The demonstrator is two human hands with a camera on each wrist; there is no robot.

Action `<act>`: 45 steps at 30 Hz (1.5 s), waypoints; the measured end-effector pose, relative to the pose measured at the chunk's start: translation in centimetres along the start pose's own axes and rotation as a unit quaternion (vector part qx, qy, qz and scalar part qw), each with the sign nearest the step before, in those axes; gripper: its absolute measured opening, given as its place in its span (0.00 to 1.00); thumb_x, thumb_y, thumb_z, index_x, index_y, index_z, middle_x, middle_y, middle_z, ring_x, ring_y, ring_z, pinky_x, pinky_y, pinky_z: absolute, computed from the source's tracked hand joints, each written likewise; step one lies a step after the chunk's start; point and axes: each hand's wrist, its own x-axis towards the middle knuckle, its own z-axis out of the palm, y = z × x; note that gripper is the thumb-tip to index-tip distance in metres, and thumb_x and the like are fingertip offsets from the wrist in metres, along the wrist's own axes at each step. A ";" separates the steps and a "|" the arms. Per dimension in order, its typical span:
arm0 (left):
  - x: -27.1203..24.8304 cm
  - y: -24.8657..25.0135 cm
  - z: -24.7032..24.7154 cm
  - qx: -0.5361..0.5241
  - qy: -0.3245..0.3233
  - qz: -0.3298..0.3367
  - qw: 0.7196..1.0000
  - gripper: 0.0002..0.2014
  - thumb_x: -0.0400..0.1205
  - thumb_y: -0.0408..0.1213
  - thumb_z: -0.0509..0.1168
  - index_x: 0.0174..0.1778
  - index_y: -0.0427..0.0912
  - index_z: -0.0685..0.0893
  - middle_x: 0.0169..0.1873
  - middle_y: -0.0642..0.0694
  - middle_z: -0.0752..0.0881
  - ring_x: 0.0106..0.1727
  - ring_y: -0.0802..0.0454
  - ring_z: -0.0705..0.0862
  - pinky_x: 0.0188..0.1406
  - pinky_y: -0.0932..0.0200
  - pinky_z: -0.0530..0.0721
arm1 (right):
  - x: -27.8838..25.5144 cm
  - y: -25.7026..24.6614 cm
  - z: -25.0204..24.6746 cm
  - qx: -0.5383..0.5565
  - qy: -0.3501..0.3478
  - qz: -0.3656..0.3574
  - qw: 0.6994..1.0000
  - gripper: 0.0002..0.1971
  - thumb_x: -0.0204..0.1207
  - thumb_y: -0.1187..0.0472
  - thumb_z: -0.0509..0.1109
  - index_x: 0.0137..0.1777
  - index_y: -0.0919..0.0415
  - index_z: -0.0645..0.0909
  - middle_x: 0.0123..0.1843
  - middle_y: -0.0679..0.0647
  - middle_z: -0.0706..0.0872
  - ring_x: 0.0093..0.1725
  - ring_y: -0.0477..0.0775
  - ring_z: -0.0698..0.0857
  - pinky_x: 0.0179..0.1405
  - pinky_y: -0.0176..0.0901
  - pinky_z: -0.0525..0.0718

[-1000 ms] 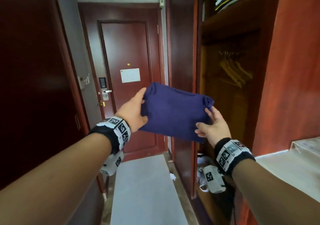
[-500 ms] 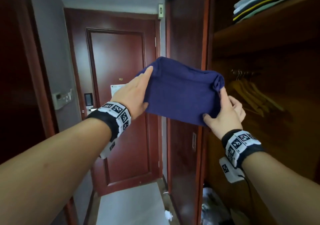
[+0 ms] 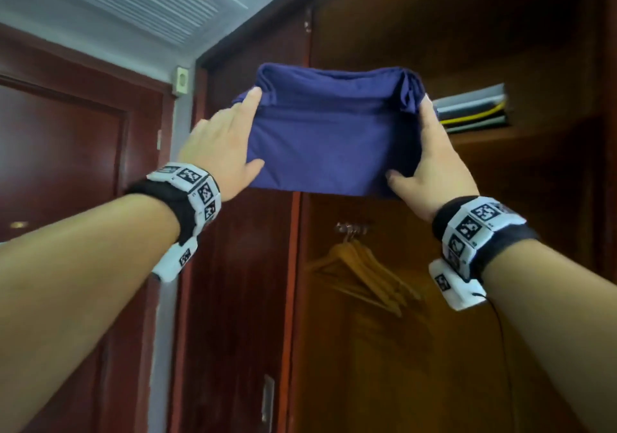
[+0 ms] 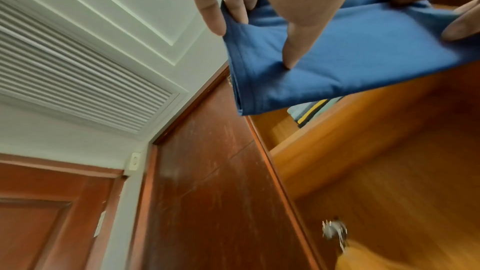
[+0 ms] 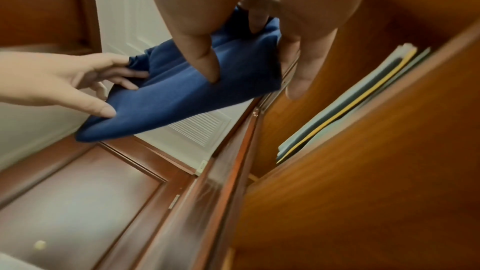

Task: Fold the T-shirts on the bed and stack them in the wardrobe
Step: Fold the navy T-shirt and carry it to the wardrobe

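**Folded shirt raised to shelf height, stack off to the right**

Blue T-shirt point(image 3: 325, 139), folded into a flat bundle, held up in the air between both hands, in front of the open wardrobe point(image 3: 500, 48). Long axis runs left to right, hand to hand.

Left hand point(image 3: 220, 145): grips the left edge, thumb under, fingers over the top. The left wrist view shows fingers point(image 4: 293, 49) pressing into the cloth from below. Right hand point(image 3: 430, 162): grips the right edge where the folds bunch, thumb on the near lower corner.

Stack of folded shirts point(image 3: 474, 112) lies on the upper shelf point(image 3: 494, 139), to the right of and beyond the bundle, partly hidden behind the right hand. Right hand is the nearer one to it. Bundle looks roughly level with the stack, not yet over it.

Judgement: the placing turns on carrying the bundle rightward and inward, clearing the top of the stack, then lowering flat. Hangers point(image 3: 360, 265) below, out of the way.
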 end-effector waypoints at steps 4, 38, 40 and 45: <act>6.4 1.7 2.8 -0.080 0.069 0.010 0.994 0.47 0.81 0.48 0.71 0.90 0.44 0.50 0.78 0.37 0.74 0.74 0.32 0.75 0.68 0.33 0.75 | 4.9 -0.2 -4.3 -0.106 0.023 -0.002 0.994 0.57 0.70 0.60 0.76 0.89 0.38 0.39 0.90 0.42 0.57 0.79 0.54 0.74 0.75 0.47 0.75; 37.2 7.6 22.6 -0.564 -0.025 0.103 0.819 0.49 0.82 0.21 0.69 0.91 0.45 0.44 0.89 0.43 0.59 0.86 0.45 0.65 0.67 0.59 0.75 | 26.1 6.5 -6.9 -0.470 0.035 0.136 0.872 0.43 0.79 0.71 0.66 0.90 0.49 0.51 0.79 0.61 0.77 0.69 0.67 0.81 0.58 0.45 0.74; 37.9 7.9 23.1 -0.561 -0.044 0.114 0.819 0.51 0.81 0.21 0.71 0.91 0.47 0.44 0.89 0.42 0.59 0.86 0.44 0.64 0.76 0.51 0.75 | 26.3 6.8 -7.0 -0.474 0.036 0.148 0.868 0.43 0.79 0.71 0.66 0.90 0.48 0.51 0.80 0.60 0.76 0.70 0.67 0.80 0.61 0.48 0.77; 38.2 8.1 24.8 -0.548 -0.060 0.121 0.825 0.54 0.79 0.23 0.73 0.91 0.50 0.44 0.89 0.43 0.60 0.86 0.44 0.66 0.80 0.42 0.74 | 26.3 8.1 -6.5 -0.471 0.022 0.166 0.866 0.45 0.79 0.70 0.68 0.90 0.46 0.51 0.79 0.59 0.77 0.68 0.66 0.81 0.64 0.52 0.81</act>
